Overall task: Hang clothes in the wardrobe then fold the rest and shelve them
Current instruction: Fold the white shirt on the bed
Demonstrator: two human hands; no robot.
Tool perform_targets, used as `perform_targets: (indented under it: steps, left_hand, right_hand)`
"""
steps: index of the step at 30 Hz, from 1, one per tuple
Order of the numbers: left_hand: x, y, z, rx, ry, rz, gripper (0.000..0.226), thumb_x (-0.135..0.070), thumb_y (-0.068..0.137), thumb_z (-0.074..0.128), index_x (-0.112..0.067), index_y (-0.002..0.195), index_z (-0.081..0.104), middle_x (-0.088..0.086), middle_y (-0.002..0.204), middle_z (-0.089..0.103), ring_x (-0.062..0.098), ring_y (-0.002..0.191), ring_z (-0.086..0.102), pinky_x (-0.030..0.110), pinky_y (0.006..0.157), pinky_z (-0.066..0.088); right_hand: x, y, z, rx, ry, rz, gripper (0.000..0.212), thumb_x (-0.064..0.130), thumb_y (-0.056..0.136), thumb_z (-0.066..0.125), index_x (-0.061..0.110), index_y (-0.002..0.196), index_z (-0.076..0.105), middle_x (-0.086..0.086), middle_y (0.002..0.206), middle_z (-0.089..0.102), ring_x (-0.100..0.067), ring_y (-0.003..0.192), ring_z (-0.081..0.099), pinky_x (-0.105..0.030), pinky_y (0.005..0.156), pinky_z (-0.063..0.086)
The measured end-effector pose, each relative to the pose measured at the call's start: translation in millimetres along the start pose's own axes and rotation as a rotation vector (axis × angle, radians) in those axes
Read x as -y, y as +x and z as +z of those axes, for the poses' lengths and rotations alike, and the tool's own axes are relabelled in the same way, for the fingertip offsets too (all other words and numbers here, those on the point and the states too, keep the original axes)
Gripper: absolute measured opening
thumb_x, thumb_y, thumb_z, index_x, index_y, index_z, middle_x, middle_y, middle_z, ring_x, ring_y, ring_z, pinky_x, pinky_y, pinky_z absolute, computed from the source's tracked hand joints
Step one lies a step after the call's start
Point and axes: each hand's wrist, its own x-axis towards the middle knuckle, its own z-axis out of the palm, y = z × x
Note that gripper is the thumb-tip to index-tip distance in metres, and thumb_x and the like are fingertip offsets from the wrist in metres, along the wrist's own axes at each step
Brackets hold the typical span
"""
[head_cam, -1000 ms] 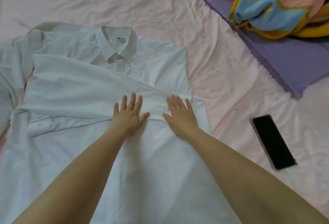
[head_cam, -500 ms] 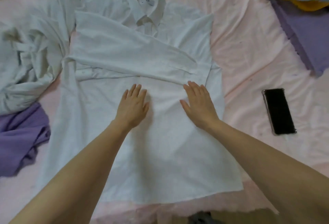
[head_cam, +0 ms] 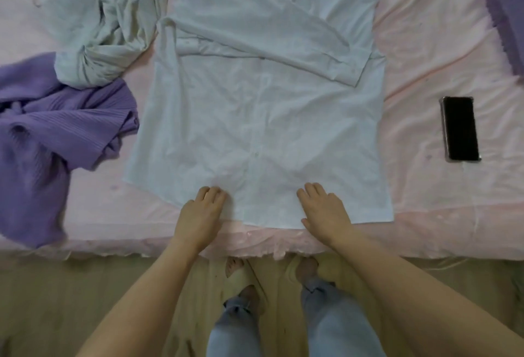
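Note:
A white collared shirt point(head_cam: 261, 118) lies flat on the pink bedsheet point(head_cam: 431, 44), collar at the far end, one sleeve folded across its chest. My left hand point(head_cam: 200, 214) lies flat at the shirt's near hem, left of the button line. My right hand point(head_cam: 324, 209) lies flat on the hem to the right of it, fingers straight. A crumpled pale green garment point(head_cam: 105, 21) and a purple ribbed garment point(head_cam: 54, 135) lie to the left of the shirt.
A black phone point(head_cam: 460, 129) lies on the sheet to the right. A purple pillow edge point(head_cam: 507, 16) shows at the far right. The bed's near edge runs just below my hands, with the floor and my legs point(head_cam: 283, 322) beneath.
Both hands have slid from the shirt's middle down to its near hem, smoothing it. The view has tilted down, showing the bed edge, the floor and the purple garment.

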Motion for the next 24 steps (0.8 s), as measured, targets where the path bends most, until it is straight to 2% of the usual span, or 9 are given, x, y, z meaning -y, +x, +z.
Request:
perform_targets:
  steps: [2, 5, 10, 12, 14, 16, 18, 21, 24]
  left_hand:
    - [2, 0, 9, -0.044, 0.025, 0.041, 0.067, -0.001, 0.044, 0.080, -0.007, 0.109, 0.061, 0.009, 0.106, 0.061, 0.029, 0.099, 0.054, 0.029, 0.036, 0.041]
    - [4, 6, 17, -0.102, 0.049, 0.062, 0.071, 0.008, 0.050, 0.072, -0.004, 0.118, 0.054, 0.015, 0.114, 0.058, 0.033, 0.108, 0.049, 0.029, 0.033, 0.043]
    - [6, 11, 25, -0.173, 0.088, 0.109, 0.055, 0.012, 0.057, 0.068, -0.006, 0.109, 0.063, 0.012, 0.113, 0.060, 0.035, 0.099, 0.058, 0.024, 0.032, 0.032]
    - [9, 18, 24, -0.196, 0.033, 0.111, 0.042, 0.011, 0.062, 0.070, -0.006, 0.100, 0.065, 0.010, 0.107, 0.062, 0.034, 0.092, 0.058, 0.024, 0.034, 0.030]
    - [5, 26, 21, -0.216, -0.074, 0.045, 0.025, 0.006, 0.075, 0.064, -0.005, 0.097, 0.065, 0.010, 0.104, 0.061, 0.034, 0.092, 0.056, 0.030, 0.040, 0.035]
    - [-3, 32, 20, -0.229, -0.242, -0.136, 0.018, 0.002, 0.086, 0.051, -0.005, 0.098, 0.062, 0.010, 0.099, 0.056, 0.033, 0.092, 0.051, 0.037, 0.052, 0.040]
    - [-10, 36, 15, -0.281, -0.482, -0.316, 0.021, 0.003, 0.087, 0.042, -0.003, 0.097, 0.060, 0.012, 0.094, 0.053, 0.033, 0.089, 0.050, 0.037, 0.063, 0.040]
    - [-7, 35, 11, -0.290, -0.510, -0.241, 0.025, -0.002, 0.092, 0.041, -0.004, 0.110, 0.058, 0.014, 0.090, 0.056, 0.035, 0.086, 0.052, 0.037, 0.066, 0.037]
    - [5, 39, 8, -0.205, -0.070, 0.061, 0.052, -0.022, 0.090, 0.061, -0.014, 0.139, 0.046, 0.009, 0.088, 0.062, 0.034, 0.076, 0.056, 0.037, 0.058, 0.039]
  right_hand:
    - [9, 1, 17, 0.005, -0.065, 0.072, 0.067, 0.020, 0.094, 0.052, 0.009, 0.148, 0.016, -0.013, 0.155, 0.017, -0.029, 0.144, 0.018, -0.037, 0.098, 0.037]
    - [16, 3, 28, 0.014, -0.071, 0.134, 0.078, 0.016, 0.092, 0.053, 0.008, 0.151, 0.004, -0.012, 0.159, 0.005, -0.027, 0.147, 0.008, -0.035, 0.090, 0.044]
    - [19, 7, 32, -0.014, -0.007, 0.153, 0.047, 0.001, 0.092, 0.047, 0.009, 0.137, 0.037, -0.013, 0.158, 0.014, -0.027, 0.145, 0.017, -0.035, 0.078, 0.048]
    - [19, 8, 28, -0.076, 0.045, 0.168, 0.033, -0.002, 0.090, 0.047, 0.009, 0.120, 0.050, -0.014, 0.145, 0.037, -0.028, 0.133, 0.037, -0.036, 0.075, 0.047]
    - [20, 6, 24, -0.168, 0.197, 0.240, 0.024, -0.006, 0.087, 0.042, 0.010, 0.104, 0.050, -0.009, 0.109, 0.052, -0.029, 0.104, 0.052, -0.035, 0.065, 0.042]
    - [25, 5, 21, -0.277, 0.439, 0.386, 0.023, -0.008, 0.087, 0.034, 0.012, 0.096, 0.044, -0.006, 0.088, 0.048, -0.026, 0.081, 0.049, -0.033, 0.059, 0.031]
    - [27, 9, 23, -0.336, 0.522, 0.421, 0.026, -0.007, 0.089, 0.030, 0.008, 0.104, 0.046, -0.010, 0.090, 0.051, -0.027, 0.081, 0.049, -0.033, 0.061, 0.031]
    - [22, 11, 27, -0.300, 0.269, 0.217, 0.032, 0.001, 0.087, 0.049, 0.006, 0.118, 0.049, -0.012, 0.095, 0.056, -0.030, 0.088, 0.052, -0.037, 0.066, 0.040]
    - [16, 20, 25, -0.286, -0.160, 0.076, 0.052, 0.006, 0.059, 0.074, 0.007, 0.109, 0.062, -0.010, 0.077, 0.059, -0.029, 0.069, 0.057, -0.034, 0.057, 0.043]
